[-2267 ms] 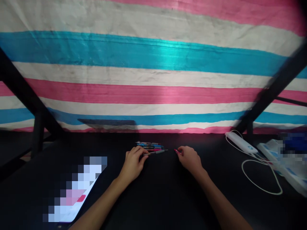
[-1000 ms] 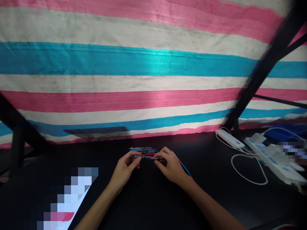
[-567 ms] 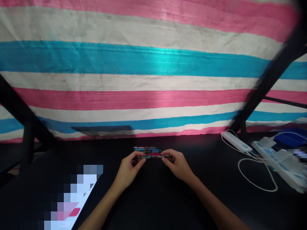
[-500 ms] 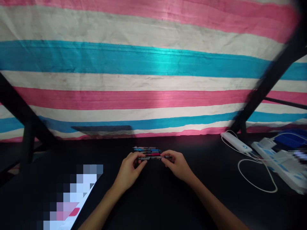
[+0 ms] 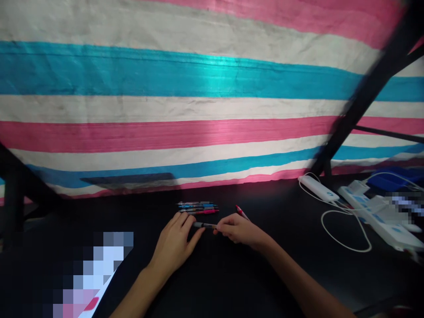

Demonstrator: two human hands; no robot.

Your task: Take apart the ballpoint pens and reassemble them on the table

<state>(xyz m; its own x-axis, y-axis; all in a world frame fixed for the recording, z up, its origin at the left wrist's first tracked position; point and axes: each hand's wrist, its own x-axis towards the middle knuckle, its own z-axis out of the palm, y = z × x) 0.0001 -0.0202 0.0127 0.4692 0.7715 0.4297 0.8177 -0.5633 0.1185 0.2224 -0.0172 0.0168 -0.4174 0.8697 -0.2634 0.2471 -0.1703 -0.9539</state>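
A slim pen (image 5: 208, 225) with a grey end and a clear barrel lies sideways between my hands, low over the black tabletop. My left hand (image 5: 175, 243) has its thumb and fingers closed around the grey end. At the other end, my right hand (image 5: 236, 229) pinches the barrel between thumb and forefinger. A red and white pen (image 5: 242, 212) sticks out behind the right hand's knuckles; whether it is held or lying there, I cannot tell. Just beyond the left fingers lie several pens (image 5: 202, 206) side by side, blue, dark and red.
To the left lies a lit screen (image 5: 99, 282), partly blurred out. On the right are a white power strip (image 5: 380, 221), a white adapter (image 5: 318, 189), looping white cable (image 5: 346, 250) and a blue tray (image 5: 392, 179). A striped sheet (image 5: 198, 137) hangs behind the black table.
My right hand has turned and now pinches the pen nearer its middle. The red and white pen behind it has come into view. The whole view has shifted slightly.
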